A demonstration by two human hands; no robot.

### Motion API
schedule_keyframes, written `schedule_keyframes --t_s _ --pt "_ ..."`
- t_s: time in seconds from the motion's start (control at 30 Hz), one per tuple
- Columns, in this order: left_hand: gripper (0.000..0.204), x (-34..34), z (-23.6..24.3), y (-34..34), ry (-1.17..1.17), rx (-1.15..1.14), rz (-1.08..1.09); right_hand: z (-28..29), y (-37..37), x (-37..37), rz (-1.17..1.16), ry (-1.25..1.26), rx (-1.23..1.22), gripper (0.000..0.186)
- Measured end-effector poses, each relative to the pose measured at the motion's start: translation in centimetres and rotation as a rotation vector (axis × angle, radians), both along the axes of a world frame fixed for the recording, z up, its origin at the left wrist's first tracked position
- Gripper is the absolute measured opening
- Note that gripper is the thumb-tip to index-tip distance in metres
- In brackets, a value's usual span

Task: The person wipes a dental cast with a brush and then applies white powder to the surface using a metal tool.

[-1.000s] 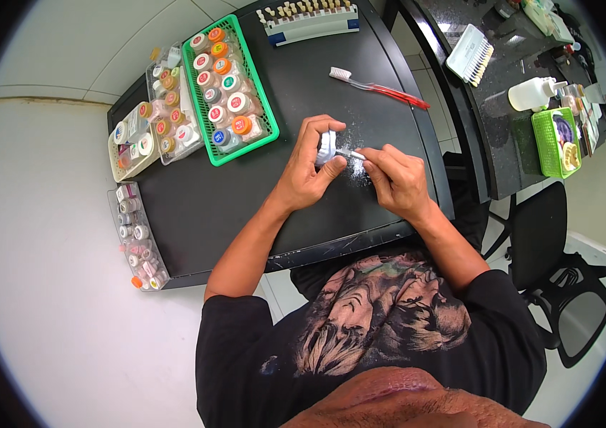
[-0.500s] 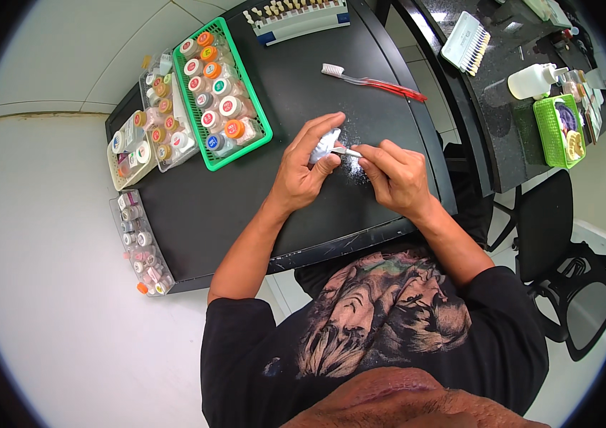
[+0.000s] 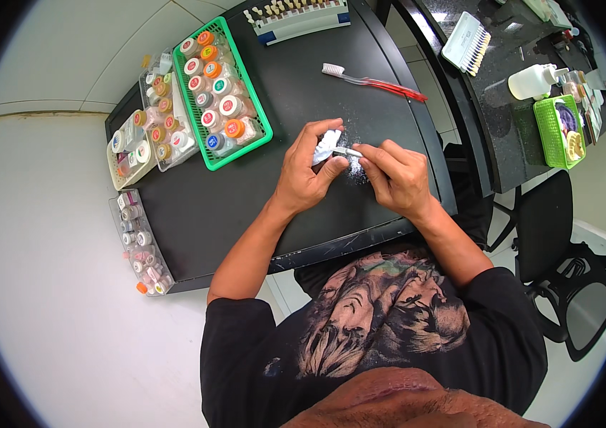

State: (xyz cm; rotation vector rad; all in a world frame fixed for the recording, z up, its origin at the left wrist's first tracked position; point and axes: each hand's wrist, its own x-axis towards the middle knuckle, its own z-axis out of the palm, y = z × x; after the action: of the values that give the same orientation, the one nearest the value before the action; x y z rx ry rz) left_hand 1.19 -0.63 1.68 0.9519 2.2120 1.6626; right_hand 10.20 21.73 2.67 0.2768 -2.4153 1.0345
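Note:
Cupped round a small white plaster piece, which looks like a dental cast (image 3: pixel 326 145), my left hand (image 3: pixel 303 171) grips it between the fingers and thumb. My right hand (image 3: pixel 399 177) pinches a slim small carving knife (image 3: pixel 348 151) whose pale tip reaches the near right side of the cast. White plaster shavings (image 3: pixel 355 170) lie on the black table (image 3: pixel 224 221) beneath and beside the tool. The fingers of my left hand hide part of the cast.
A red-handled toothbrush (image 3: pixel 378 83) lies beyond my hands. A green basket of capped jars (image 3: pixel 266 135) stands to the left, with more jar trays (image 3: pixel 145 242) by the wall. A tooth shade rack (image 3: pixel 303 27) is at the back. A dark counter (image 3: pixel 492 128) and chair (image 3: pixel 545 228) are right.
My left hand has tilted and shifted slightly toward me, turning the cast so more of its white side shows. The knife in my right hand has barely moved.

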Motion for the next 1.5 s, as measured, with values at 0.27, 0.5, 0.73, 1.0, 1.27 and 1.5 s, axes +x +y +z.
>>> schedule_keyframes --t_s 0.27,0.5,0.73,1.0,1.27,1.5 --pt "0.058 0.05 -0.23 0.26 0.012 0.007 0.036 0.11 0.03 0.15 0.001 -0.017 0.008 0.022" --pt "0.052 0.05 0.14 0.12 0.018 0.023 0.011 0.08 0.04 0.18 0.002 -0.015 0.004 0.020" --pt "0.051 0.06 0.43 0.11 0.002 0.001 0.019 0.16 0.05 0.17 0.003 -0.009 0.001 0.020" --pt "0.047 0.16 0.77 0.20 0.016 -0.007 0.025 0.34 0.04 0.25 0.004 -0.026 0.010 0.019" --pt "0.042 0.07 0.64 0.19 0.059 0.004 0.034 0.31 0.04 0.21 0.007 -0.013 0.005 0.018" --pt "0.042 0.16 0.76 0.31 0.053 -0.002 0.049 0.19 0.12 0.27 0.008 -0.018 -0.002 0.017"
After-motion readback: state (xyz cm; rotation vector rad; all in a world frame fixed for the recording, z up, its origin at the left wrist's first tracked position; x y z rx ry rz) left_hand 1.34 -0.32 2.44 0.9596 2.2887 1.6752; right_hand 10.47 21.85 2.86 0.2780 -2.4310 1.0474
